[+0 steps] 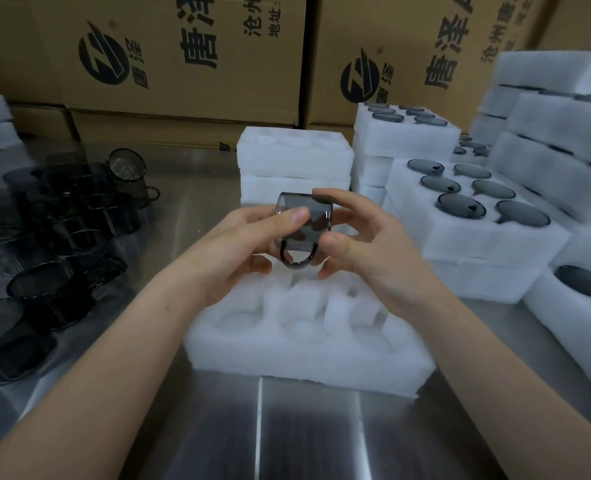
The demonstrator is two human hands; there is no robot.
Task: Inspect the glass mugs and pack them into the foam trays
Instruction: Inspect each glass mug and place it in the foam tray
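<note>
While our left hand [242, 244] curls its thumb and fingers round one end of a smoky grey glass mug [304, 223], our right hand [366, 244] pinches the other end between forefinger above and thumb below. We hold the mug on its side in the air, handle hanging down, above the empty white foam tray [304, 351] on the steel table [304, 431]. To our left huddle loose dark glass mugs [62, 216], to our right lie filled white foam trays [474, 233], and brown printed cardboard boxes [183, 53] rise behind.
</note>
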